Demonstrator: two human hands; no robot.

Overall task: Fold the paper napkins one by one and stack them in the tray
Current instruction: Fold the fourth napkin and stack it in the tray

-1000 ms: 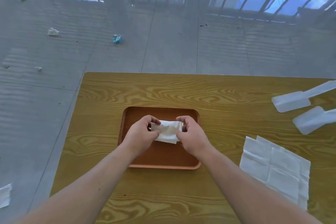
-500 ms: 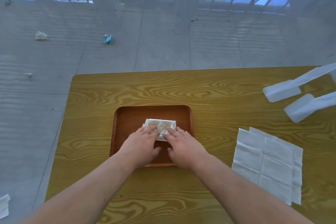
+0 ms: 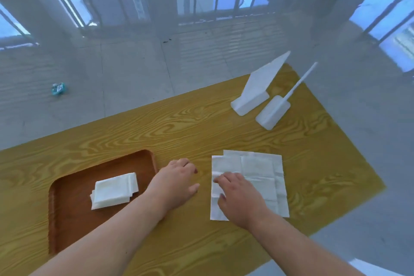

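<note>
A wood-grain counter (image 3: pixel 156 132) fills the lower half of the view. A brown tray (image 3: pixel 71 222) sits toward 8 o'clock on it. Inside the tray, near its middle, lies a small stack of folded napkins (image 3: pixel 114 190), white and slightly fanned at the edges.

At 3 o'clock from the tray, well apart from it, a pile of flat napkins (image 3: pixel 262 170) lies spread open on the counter, the sheets a little offset from one another.

The left hand (image 3: pixel 177 181) is over bare counter between the tray's right rim and the flat pile, palm down. Its grip is slack, with the fingers apart and nothing in them. The right hand (image 3: pixel 239 199) rests on the flat pile at the 9 o'clock side, its bent fingertips (image 3: pixel 218 179) at the left edge of the top sheet. Whether its grip has pinched that sheet or only touches it cannot be told.

Toward 1 o'clock on the counter stand two white plastic holders (image 3: pixel 253 94), just beside each other. Off the counter, at 10 o'clock on the pale tiled floor, lies a small teal wrapper (image 3: pixel 58 88).
</note>
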